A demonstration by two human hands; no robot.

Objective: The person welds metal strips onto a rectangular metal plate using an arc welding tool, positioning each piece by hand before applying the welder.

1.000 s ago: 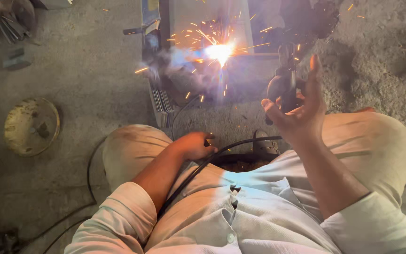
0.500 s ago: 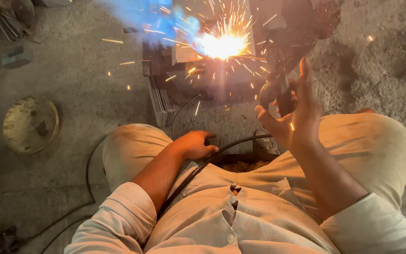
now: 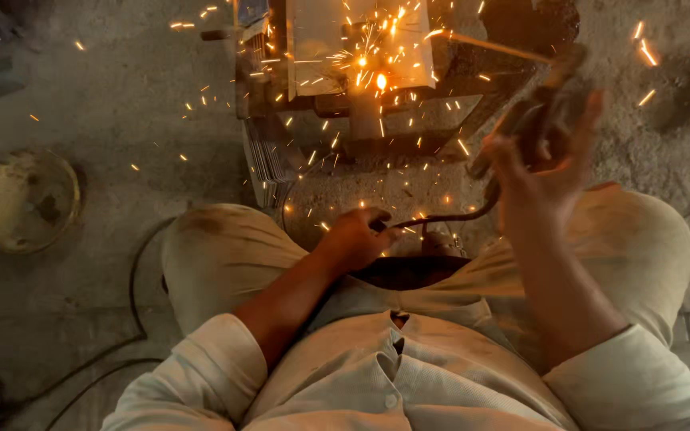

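Concrete floor (image 3: pixel 105 104) carries a round dish (image 3: pixel 24 199) near its left edge. Left hand (image 3: pixel 357 238), fingers curled around the dark cable (image 3: pixel 441 217), rests between the knees as before. Sparks at the metal workpiece (image 3: pixel 361 48) have dimmed and scattered wider; the arc looks broken. Right hand (image 3: pixel 541 172), raised higher now, loosely grasps the electrode holder (image 3: pixel 533 120).
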